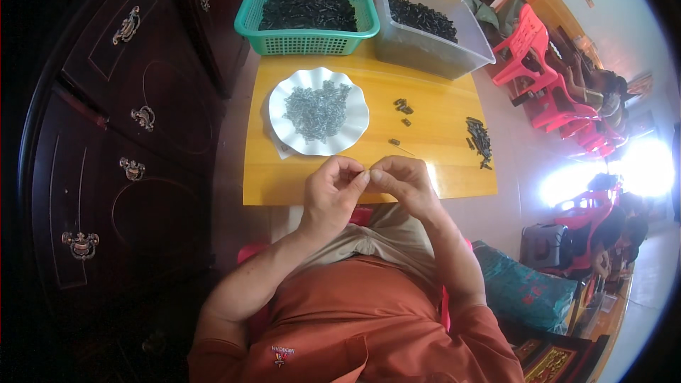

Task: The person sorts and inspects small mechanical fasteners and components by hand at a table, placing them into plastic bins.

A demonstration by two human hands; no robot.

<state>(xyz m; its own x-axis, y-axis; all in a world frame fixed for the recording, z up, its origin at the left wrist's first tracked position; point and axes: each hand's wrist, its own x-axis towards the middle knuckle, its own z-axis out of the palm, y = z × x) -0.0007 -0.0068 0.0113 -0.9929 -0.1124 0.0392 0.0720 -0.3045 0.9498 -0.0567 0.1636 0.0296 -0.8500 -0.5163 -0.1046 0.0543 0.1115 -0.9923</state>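
Note:
My left hand (332, 190) and my right hand (405, 183) meet over the near edge of the yellow wooden table (284, 188). Thumb and fingers of each are pinched together, tips touching; whatever is between them is too small to make out. Just beyond my hands stands a white scalloped plate (279, 115) heaped with small clear or silvery pieces (318, 110). To the right of it lie a few small black parts (403, 106) and, close to my right hand, a thin light stick (403, 148). A pile of black parts (479, 143) rests near the table's right edge.
At the table's far side stand a green basket (307, 45) and a translucent bin (425, 57), both filled with black parts. Dark cabinets (135, 135) flank the left. Pink plastic chairs (528, 50) and a green bag (525, 287) are on the right.

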